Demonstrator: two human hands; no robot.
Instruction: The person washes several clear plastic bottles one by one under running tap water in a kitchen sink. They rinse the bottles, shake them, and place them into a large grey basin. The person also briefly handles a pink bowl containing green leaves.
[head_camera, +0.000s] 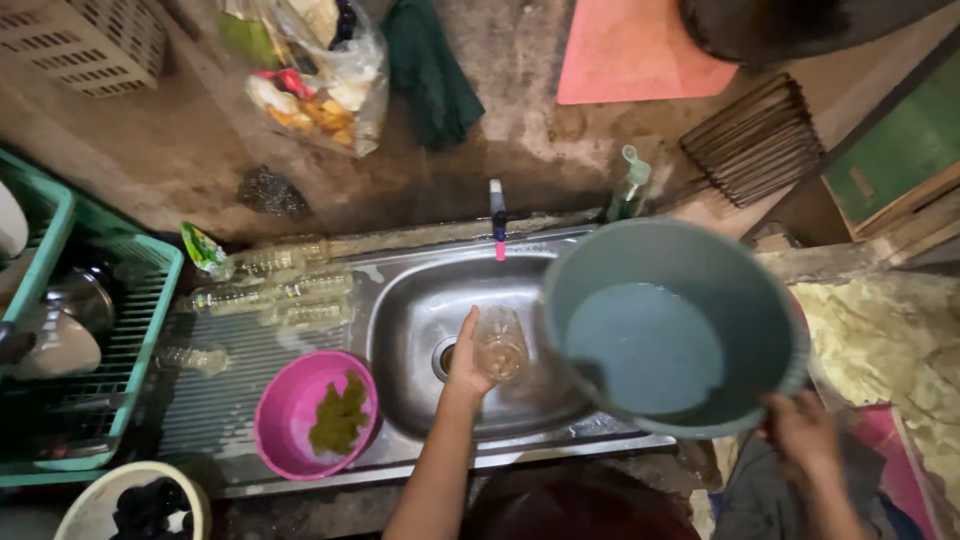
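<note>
Left hand (466, 362) wrapped around a clear plastic bottle (500, 343), held over the steel sink (420, 300) just beside the drain, below the tap (497, 220). Right hand (800, 432) gripping the near rim of a grey-green bucket (670, 320), tilted toward the sink with water pooled inside, lip just beside the bottle. On the drainboard to the left: pink bowl (300, 415) with a green scrub pad, several empty clear bottles (290, 290) lying flat, teal dish rack (130, 330) at far left.
</note>
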